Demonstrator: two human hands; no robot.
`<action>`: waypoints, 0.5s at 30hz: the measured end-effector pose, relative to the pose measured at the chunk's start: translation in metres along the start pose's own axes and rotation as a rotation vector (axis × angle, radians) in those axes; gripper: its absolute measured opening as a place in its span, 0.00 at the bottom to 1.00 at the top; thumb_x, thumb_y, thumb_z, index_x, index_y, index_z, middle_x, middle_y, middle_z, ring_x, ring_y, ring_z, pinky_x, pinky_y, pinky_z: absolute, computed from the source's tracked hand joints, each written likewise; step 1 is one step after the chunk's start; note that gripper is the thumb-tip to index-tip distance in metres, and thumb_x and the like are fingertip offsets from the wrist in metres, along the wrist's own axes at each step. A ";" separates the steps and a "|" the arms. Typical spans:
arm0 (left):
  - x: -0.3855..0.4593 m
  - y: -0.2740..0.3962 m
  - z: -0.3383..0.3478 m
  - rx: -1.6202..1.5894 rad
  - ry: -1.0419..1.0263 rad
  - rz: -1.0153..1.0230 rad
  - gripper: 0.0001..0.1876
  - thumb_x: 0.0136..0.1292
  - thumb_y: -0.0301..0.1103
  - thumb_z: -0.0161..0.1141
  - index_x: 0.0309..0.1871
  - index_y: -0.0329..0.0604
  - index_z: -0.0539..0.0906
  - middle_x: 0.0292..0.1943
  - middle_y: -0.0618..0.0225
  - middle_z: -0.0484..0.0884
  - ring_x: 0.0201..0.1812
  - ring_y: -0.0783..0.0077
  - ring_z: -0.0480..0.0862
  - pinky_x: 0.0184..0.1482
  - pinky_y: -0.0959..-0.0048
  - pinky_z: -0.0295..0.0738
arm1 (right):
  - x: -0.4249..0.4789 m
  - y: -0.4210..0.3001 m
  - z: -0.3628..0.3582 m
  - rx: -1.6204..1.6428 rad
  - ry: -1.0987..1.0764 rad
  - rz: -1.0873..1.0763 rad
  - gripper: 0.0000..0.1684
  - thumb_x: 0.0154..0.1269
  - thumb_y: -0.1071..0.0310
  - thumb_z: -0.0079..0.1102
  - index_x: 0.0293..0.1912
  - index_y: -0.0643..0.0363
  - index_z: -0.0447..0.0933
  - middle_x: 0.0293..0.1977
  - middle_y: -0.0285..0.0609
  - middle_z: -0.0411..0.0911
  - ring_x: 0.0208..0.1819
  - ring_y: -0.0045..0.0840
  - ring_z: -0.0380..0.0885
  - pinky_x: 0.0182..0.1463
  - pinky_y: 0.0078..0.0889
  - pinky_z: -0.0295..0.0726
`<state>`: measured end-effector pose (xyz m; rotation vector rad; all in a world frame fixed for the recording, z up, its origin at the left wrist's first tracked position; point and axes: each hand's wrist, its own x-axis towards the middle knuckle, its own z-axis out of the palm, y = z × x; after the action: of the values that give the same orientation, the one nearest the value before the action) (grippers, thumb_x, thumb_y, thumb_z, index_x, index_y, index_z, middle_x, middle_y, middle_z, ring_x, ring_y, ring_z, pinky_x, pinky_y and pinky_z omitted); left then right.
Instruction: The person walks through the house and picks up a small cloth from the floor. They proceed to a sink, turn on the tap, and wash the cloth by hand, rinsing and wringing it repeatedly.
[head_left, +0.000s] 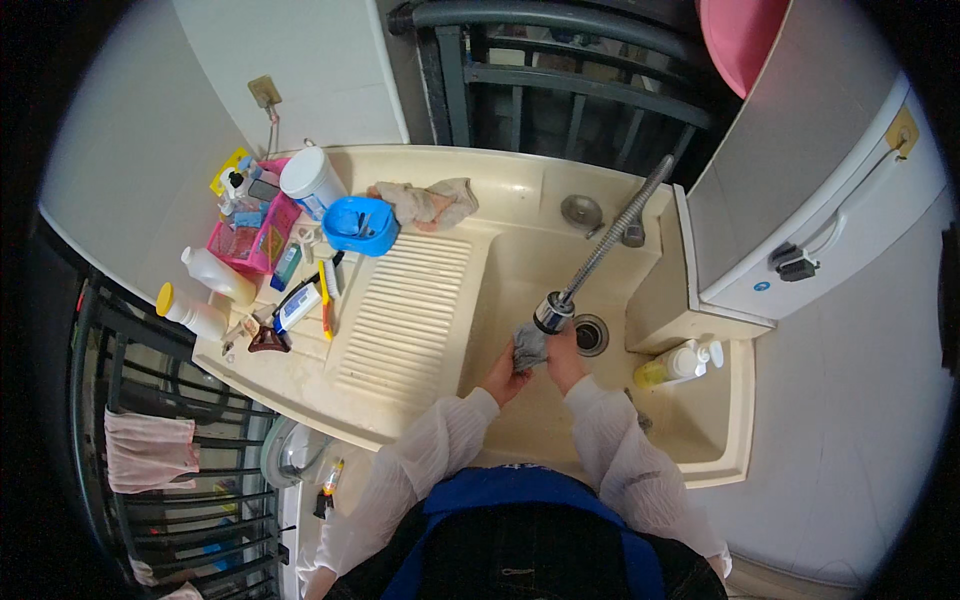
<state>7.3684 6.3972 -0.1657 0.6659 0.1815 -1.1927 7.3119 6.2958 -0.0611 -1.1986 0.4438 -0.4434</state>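
A small grey cloth (531, 346) is stretched between both my hands over the basin of a cream laundry sink (517, 270). My left hand (507, 379) grips its lower left edge, and my right hand (564, 358) has hold of its right side. Just above the cloth hangs the chrome head of a flexible faucet (553, 313), which covers part of the cloth and of my right fingers. Whether water runs from it I cannot tell. The drain (591, 335) lies right beside my right hand.
Left of the basin is a ribbed washboard (409, 315). Beyond it stand a blue plastic box (361, 238), a white bucket (311, 180), a pink basket (279, 232), bottles and brushes (325, 300). A crumpled towel (435, 202) lies behind. A pump bottle (671, 365) leans at the right.
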 end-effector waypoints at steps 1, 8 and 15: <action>-0.003 0.001 0.008 -0.047 0.024 -0.002 0.21 0.65 0.51 0.43 0.55 0.51 0.69 0.45 0.71 0.74 0.44 0.75 0.75 0.41 0.72 0.74 | -0.004 0.006 -0.002 -0.152 0.035 -0.095 0.13 0.59 0.61 0.54 0.40 0.59 0.71 0.37 0.41 0.76 0.37 0.29 0.75 0.40 0.35 0.75; -0.030 0.000 0.036 0.134 0.061 0.001 0.18 0.65 0.48 0.45 0.49 0.47 0.72 0.39 0.70 0.76 0.34 0.78 0.75 0.34 0.79 0.71 | 0.006 0.059 -0.012 -1.247 0.007 -0.205 0.16 0.60 0.55 0.50 0.40 0.57 0.74 0.33 0.41 0.76 0.29 0.34 0.76 0.32 0.38 0.73; -0.037 0.015 0.042 0.447 0.474 0.015 0.27 0.60 0.50 0.52 0.56 0.42 0.62 0.42 0.63 0.73 0.31 0.74 0.70 0.34 0.74 0.68 | 0.050 0.082 -0.096 0.093 0.189 0.482 0.16 0.63 0.53 0.47 0.40 0.55 0.71 0.36 0.37 0.76 0.37 0.25 0.75 0.37 0.33 0.73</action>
<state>7.3592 6.4057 -0.1088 1.3402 0.3094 -1.0516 7.3087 6.2181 -0.1720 -0.9229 0.8423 -0.1573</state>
